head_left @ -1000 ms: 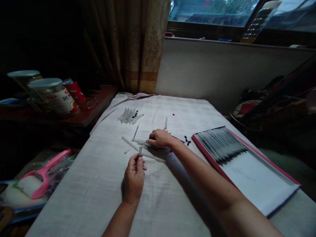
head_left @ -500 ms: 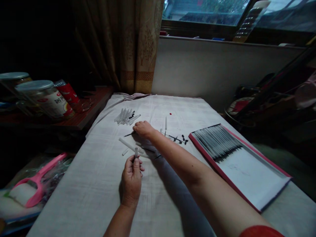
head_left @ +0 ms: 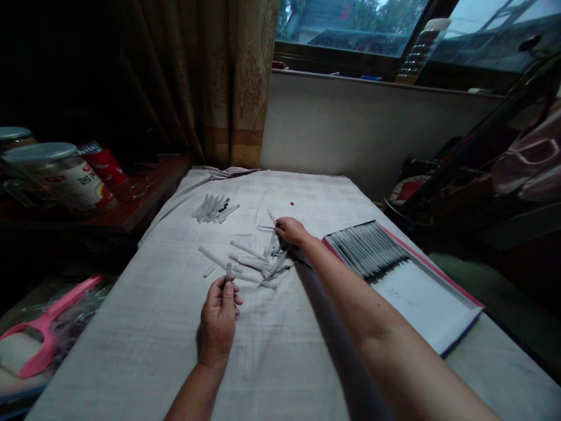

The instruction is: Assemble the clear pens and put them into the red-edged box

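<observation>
My left hand [head_left: 219, 316] rests on the white cloth [head_left: 131, 351] and pinches a short clear tube [head_left: 228, 272] upright between thumb and fingers. Farther out, my right hand [head_left: 291, 231] lies curled over a scatter of clear pen barrels and thin refills [head_left: 258, 260]; what its fingers hold is hidden. To the right lies a flat box [head_left: 442, 318] with a pink rim, a row of dark-tipped pens [head_left: 368, 251] lined up in its far end.
A second small heap of clear barrels [head_left: 213, 209] lies at the far left of the cloth, and a tiny red bit [head_left: 291, 203] beyond. Jars [head_left: 56, 175] stand on a wooden shelf at left. A pink handled tool [head_left: 44, 327] lies low left. Curtain and window at the back.
My right hand reached out to the far left, then swept back to the right over the loose barrels, which now lie bunched under it. My left hand kept its hold on the tube.
</observation>
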`<state>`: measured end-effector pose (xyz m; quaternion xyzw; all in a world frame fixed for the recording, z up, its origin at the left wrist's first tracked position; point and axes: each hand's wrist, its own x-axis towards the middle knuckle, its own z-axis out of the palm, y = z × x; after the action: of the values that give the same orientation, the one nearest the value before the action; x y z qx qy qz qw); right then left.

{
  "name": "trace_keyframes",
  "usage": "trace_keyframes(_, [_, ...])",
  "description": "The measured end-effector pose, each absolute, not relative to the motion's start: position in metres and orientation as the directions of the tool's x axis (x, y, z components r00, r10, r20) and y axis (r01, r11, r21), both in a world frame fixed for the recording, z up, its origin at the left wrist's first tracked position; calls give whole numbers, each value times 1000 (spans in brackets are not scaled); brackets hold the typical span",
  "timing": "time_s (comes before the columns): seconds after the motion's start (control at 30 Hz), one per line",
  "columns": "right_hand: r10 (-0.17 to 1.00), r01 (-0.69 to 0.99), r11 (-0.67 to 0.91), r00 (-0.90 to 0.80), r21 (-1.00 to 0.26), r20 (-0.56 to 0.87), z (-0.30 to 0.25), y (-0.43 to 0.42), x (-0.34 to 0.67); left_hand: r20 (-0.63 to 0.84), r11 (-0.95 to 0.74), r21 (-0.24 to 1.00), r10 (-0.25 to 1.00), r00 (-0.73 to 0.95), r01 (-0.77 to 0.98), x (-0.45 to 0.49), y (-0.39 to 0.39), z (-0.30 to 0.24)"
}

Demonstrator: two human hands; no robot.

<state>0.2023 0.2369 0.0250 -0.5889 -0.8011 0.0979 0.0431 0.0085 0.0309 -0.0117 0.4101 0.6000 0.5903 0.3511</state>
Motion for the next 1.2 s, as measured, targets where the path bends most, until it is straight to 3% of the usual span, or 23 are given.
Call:
trace_keyframes(0.2, [893, 828, 423, -449, -368, 16, 24, 179, 203, 161, -61, 951, 934, -319, 304, 10, 31, -18])
trace_keyframes(0.33, [945, 719, 326, -229, -614, 233, 32, 139, 225, 365, -250, 822, 921, -137, 512, 14, 28, -14])
trace_keyframes(0.4, [971, 572, 231, -85, -787, 223, 33, 115, 235, 437, -327, 747, 898, -56, 578, 15, 26, -12])
trace_keyframes(0.53, [991, 201, 122, -87, -972, 106, 22, 64, 240, 549, -410, 591, 835, 26, 695, 15, 26, -13])
trace_keyframes(0.67, [970, -174, 7, -237, -985, 48, 19, 27, 239, 609, -437, 469, 789, 76, 768, 14, 25, -14])
trace_keyframes(0.77, [931, -307, -3, -347, -952, 110, 26, 17, 240, 613, -431, 435, 785, 91, 791, 14, 24, -13])
trace_keyframes(0.87, [940, -323, 30, -314, -946, 137, 33, 15, 239, 612, -412, 423, 787, 81, 807, 14, 23, -12])
trace_keyframes(1.03, [986, -213, 166, 51, -963, 159, 31, 17, 228, 618, -431, 422, 781, 95, 797, 15, 23, -13])
trace_keyframes(1.2, [990, -225, 143, 43, -964, 137, 26, 18, 220, 620, -457, 412, 775, 125, 788, 16, 21, -13])
